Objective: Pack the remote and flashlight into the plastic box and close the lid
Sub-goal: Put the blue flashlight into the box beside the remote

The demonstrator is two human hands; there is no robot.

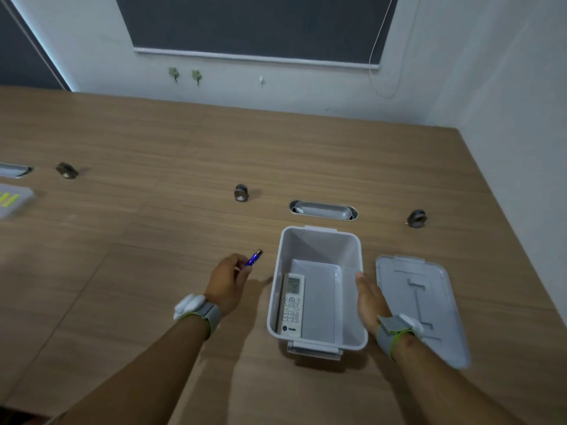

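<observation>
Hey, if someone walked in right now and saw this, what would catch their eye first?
Probably the open grey plastic box in the middle of the wooden table, with a white remote lying flat along its left inner wall. Next, the small blue flashlight held in the left hand just left of the box. The right hand rests against the box's right side, and the lid lies on the table beyond it.

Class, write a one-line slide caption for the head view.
Left hand holds flashlight beside open box; remote inside, lid off.
</observation>
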